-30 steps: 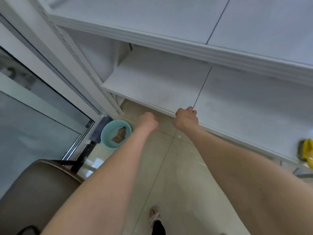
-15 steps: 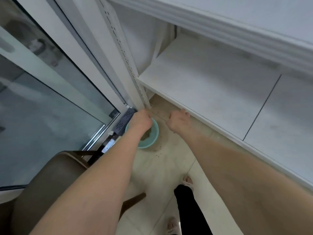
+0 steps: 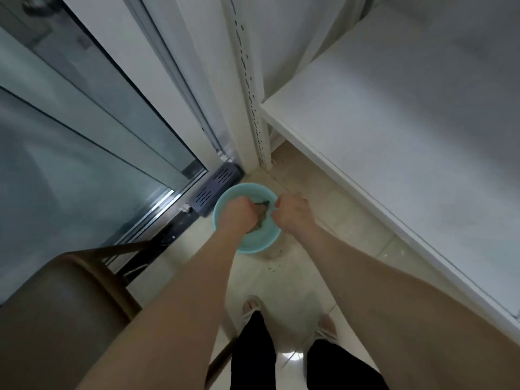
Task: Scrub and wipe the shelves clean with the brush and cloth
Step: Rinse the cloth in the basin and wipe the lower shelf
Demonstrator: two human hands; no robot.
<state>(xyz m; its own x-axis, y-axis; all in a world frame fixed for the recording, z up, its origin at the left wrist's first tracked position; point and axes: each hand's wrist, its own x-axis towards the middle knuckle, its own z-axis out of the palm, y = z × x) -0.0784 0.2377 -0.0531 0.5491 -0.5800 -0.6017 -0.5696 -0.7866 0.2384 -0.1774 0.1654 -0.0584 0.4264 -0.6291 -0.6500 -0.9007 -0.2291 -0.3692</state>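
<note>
A glass door (image 3: 70, 164) fills the left side, and a brown chair (image 3: 56, 305) stands in front of it at the lower left. At the foot of the door frame lies a grey slotted block (image 3: 215, 190), touching the far-left rim of a pale teal basin (image 3: 253, 246) that sits on the tiled floor (image 3: 281, 280).

The left hand (image 3: 239, 213) is down inside the basin, its grip curled tight around the cloth (image 3: 261, 218) — a dull brown-grey rag, crumpled and dark, only a small bunched part of it showing between the two hands. The rest is hidden under the fist.

The right hand (image 3: 294, 213) is at the basin's right rim, fingers curled, the thumb toward the cloth; whether its grip pinches the cloth or only rests at the rim cannot be told.

A white slotted post (image 3: 250, 94) rises just behind the basin. To the right runs the white shelf (image 3: 394, 136) — bare, greyish and faintly smudged, its front edge passing just beside the right forearm.
</note>
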